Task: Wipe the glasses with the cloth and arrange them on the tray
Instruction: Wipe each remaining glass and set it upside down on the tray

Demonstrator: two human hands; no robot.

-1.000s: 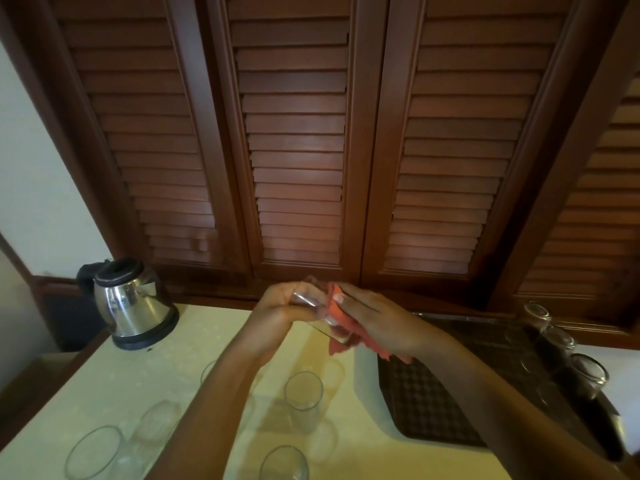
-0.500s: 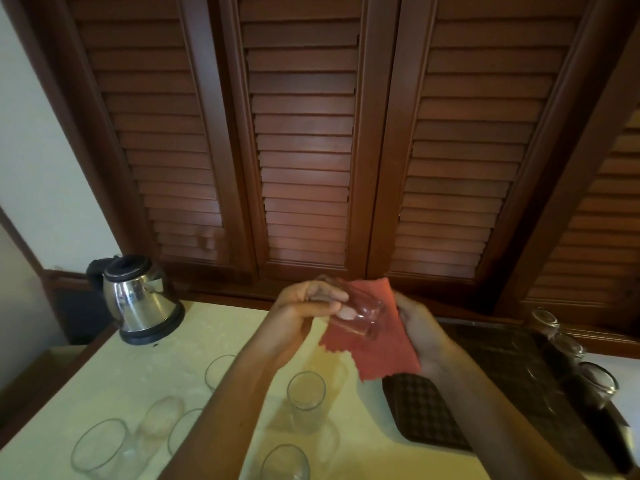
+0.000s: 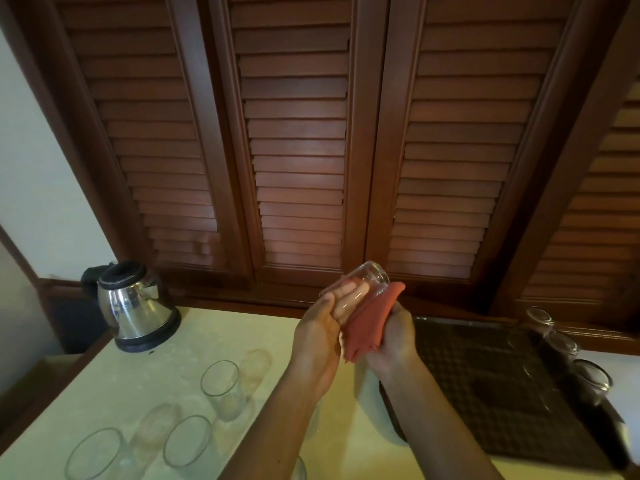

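A person stood at a pale countertop (image 3: 145, 375) in front of dark louvered wooden doors (image 3: 298, 140), seen from a head-worn camera looking down at both hands.

The job looked partly done. On the dark patterned tray (image 3: 485, 393), at the right of the counter, three clear glasses stood in a row along its far right edge: one at the back (image 3: 538, 318), one in the middle (image 3: 562, 344) and one nearest the viewer (image 3: 590, 375). Left of the tray, well apart from it, at least three more glasses waited on the counter: a tall one (image 3: 221, 388), a second (image 3: 187, 441) and a third (image 3: 95, 455) closer to the viewer. A steel kettle (image 3: 136, 306) sat far left of the tray, by the wall.

Just left of the tray's back corner, raised above the counter, the hands worked on one glass (image 3: 363, 287). The left hand (image 3: 318, 337) was curled around it, fingers showing through the clear wall, the glass tilted with one end pointing up and away. The right hand (image 3: 394, 337) was closed over a bunched red cloth (image 3: 367, 323), pressing it against the glass's side. This glass appeared mid-wipe and not yet placed.
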